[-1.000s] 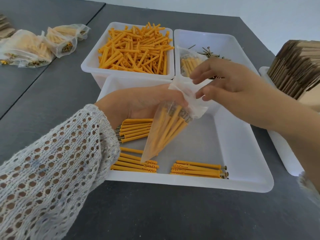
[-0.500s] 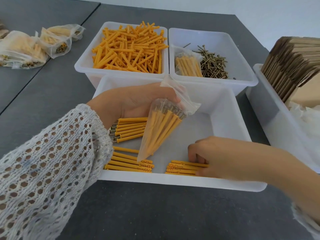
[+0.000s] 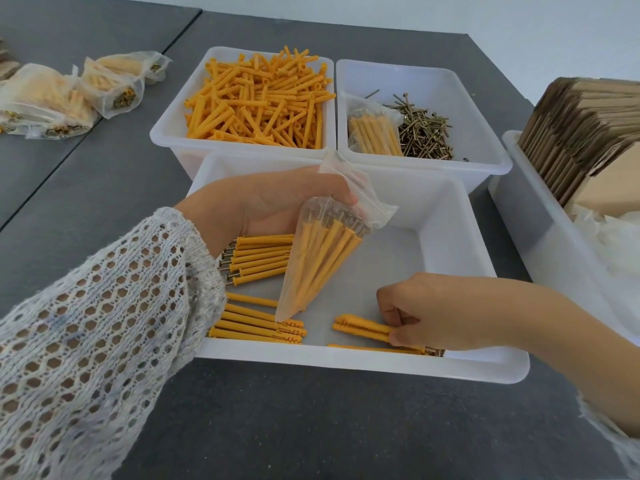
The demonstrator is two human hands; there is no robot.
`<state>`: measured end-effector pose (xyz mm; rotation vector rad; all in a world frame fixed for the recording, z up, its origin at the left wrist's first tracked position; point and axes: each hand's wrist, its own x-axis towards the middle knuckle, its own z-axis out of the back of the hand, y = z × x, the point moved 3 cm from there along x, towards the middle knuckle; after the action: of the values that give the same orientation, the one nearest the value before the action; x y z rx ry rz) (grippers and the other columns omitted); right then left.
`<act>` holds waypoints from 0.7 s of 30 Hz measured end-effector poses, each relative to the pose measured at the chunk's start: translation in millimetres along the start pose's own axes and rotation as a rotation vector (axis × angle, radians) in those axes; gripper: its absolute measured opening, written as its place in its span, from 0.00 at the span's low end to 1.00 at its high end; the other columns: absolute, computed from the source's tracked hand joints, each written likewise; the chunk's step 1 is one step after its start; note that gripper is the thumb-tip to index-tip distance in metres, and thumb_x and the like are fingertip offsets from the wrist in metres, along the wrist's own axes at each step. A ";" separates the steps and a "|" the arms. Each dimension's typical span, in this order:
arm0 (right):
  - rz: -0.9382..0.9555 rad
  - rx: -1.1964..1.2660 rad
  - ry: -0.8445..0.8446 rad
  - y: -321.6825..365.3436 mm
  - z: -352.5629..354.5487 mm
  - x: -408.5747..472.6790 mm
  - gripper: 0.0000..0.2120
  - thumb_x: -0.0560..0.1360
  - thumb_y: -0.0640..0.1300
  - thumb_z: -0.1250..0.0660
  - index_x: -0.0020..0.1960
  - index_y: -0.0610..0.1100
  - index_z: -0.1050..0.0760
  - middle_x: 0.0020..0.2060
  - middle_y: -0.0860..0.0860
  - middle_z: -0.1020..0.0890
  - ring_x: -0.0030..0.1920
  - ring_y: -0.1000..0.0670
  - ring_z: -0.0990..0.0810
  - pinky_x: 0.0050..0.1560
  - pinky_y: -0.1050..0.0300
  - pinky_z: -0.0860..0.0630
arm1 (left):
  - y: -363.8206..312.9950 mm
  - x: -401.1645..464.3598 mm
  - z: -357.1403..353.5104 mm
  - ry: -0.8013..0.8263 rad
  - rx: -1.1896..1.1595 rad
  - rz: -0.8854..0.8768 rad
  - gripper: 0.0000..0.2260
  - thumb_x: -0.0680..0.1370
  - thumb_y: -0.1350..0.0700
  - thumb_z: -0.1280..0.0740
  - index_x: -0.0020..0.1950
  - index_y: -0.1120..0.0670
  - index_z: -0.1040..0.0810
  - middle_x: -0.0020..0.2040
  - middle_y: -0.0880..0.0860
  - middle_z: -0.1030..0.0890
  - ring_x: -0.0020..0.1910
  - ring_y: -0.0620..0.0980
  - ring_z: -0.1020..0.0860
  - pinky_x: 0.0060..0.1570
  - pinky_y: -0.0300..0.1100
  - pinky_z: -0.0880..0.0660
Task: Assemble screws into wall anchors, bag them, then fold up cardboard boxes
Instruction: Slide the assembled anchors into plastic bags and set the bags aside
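left hand (image 3: 277, 202) gripping bag (image 3: 322, 258) of assembled anchors over near tray (image 3: 485, 365); right hand (image 3: 436, 310) pinching anchors (image 3: 363, 329) at its front edge. far bins: loose anchors (image 3: 256, 102), screws (image 3: 422, 129). no readable writing.

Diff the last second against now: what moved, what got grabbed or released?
The right hand left the mouth of the bag, dropped to the front of the near tray and now pinches a few assembled anchors there. The left hand keeps its grip on the bag, tilted as before. Loose anchors bin, screws bin and filled bags unchanged.
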<state>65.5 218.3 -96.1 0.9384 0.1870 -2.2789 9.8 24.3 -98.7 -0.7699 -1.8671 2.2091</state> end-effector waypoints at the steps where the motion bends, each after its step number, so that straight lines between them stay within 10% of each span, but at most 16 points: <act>1: -0.016 -0.020 -0.025 0.6 0.0 0.1 0.08 0.80 0.54 0.39 0.49 0.49 0.31 0.40 0.53 0.26 0.37 0.53 0.28 0.34 0.61 0.33 | 0.0 0.1 0.7 0.000 0.035 -0.006 0.28 0.73 0.55 0.32 0.72 0.63 0.30 0.69 0.66 0.27 0.66 0.63 0.26 0.70 0.63 0.33; 21: 0.022 0.096 -0.098 -0.8 3.8 -2.3 0.13 0.84 0.49 0.48 0.41 0.51 0.36 0.34 0.52 0.28 0.33 0.53 0.30 0.36 0.60 0.31 | -2.4 -2.6 -4.5 0.166 -0.157 -0.036 0.24 0.71 0.57 0.27 0.66 0.57 0.24 0.58 0.58 0.21 0.57 0.56 0.22 0.61 0.52 0.25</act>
<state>64.0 218.8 -91.9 0.8703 0.0247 -2.3244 13.7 27.7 -96.2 -0.9080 -1.9718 1.9299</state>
